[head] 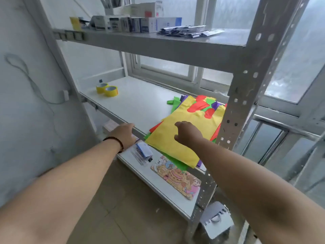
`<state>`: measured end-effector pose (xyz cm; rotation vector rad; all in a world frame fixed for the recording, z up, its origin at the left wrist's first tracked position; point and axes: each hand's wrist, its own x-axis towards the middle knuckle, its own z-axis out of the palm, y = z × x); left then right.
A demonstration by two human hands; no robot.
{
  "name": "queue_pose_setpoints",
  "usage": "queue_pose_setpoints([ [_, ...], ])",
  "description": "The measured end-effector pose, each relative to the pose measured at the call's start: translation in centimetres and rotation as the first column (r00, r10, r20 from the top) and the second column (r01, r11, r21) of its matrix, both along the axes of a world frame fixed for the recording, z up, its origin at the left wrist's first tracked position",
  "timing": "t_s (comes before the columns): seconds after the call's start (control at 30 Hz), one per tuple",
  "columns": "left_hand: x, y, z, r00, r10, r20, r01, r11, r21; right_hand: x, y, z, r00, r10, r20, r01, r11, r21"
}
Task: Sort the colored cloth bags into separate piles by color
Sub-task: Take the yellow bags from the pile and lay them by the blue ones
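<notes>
My right hand (187,133) rests on the yellow bag (184,131) that tops the mixed pile of cloth bags (200,110), fingers curled down onto the cloth, though I cannot tell whether they pinch it. The pile lies at the right end of the middle shelf (133,99), against the upright post (233,103), with red, green and purple pieces showing under and behind the yellow one (its near corner hangs over the shelf edge). My left hand (125,134), a dark bead bracelet (114,140) on the wrist, lies on the shelf's front edge, just left of the pile. Two rolls of yellow tape (107,90) sit far back on the left.
</notes>
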<state>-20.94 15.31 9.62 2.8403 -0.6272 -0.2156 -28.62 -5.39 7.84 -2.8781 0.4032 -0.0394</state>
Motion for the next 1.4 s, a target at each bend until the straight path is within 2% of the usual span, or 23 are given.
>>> queue_pose_setpoints([
  [0.2,6.5,-3.5,-2.1,0.970,-0.230,-0.073,0.230,0.973,-0.009,2.1,-2.1,-2.0,0.946,-0.316,-0.065,0.319,0.946,0.048],
  [0.43,10.6,-9.2,-6.9,0.903,-0.384,-0.194,0.390,0.921,-0.011,2.9,-5.9,-5.1,0.788,-0.591,-0.170,0.610,0.787,0.090],
  [0.6,13.5,-12.2,-9.8,0.892,-0.378,-0.249,0.384,0.923,-0.024,4.2,-7.8,-8.0,0.653,-0.717,-0.246,0.758,0.620,0.204],
  [0.77,16.3,-14.7,-11.4,0.898,-0.327,-0.296,0.343,0.939,0.004,5.7,-8.7,-9.9,0.440,-0.834,-0.332,0.887,0.346,0.307],
  [0.97,18.2,-16.6,-12.0,0.915,-0.217,-0.340,0.230,0.973,-0.003,6.5,-9.2,-9.8,0.377,-0.845,-0.379,0.920,0.292,0.263],
  [1.1,18.9,-17.8,-11.8,0.904,-0.249,-0.348,0.231,0.968,-0.092,6.9,-8.4,-9.6,0.297,-0.890,-0.347,0.949,0.236,0.208],
  [1.2,18.9,-18.6,-11.3,0.848,-0.248,-0.468,0.160,0.962,-0.221,6.9,-7.3,-9.7,0.257,-0.904,-0.342,0.958,0.191,0.215],
  [1.27,19.1,-18.7,-11.2,0.747,-0.221,-0.626,0.045,0.958,-0.284,6.7,-6.6,-10.0,0.224,-0.910,-0.348,0.963,0.152,0.221],
  [1.3,19.4,-18.7,-11.2,0.669,-0.231,-0.707,0.002,0.951,-0.309,6.6,-6.2,-9.9,0.212,-0.915,-0.344,0.965,0.140,0.221],
  [1.37,19.8,-18.2,-11.5,0.530,-0.305,-0.792,0.058,0.944,-0.325,6.5,-5.4,-9.7,0.199,-0.923,-0.330,0.967,0.129,0.221],
  [1.4,19.9,-17.9,-11.9,0.488,-0.329,-0.809,0.107,0.942,-0.318,6.6,-5.0,-9.5,0.193,-0.928,-0.319,0.967,0.124,0.223],
])
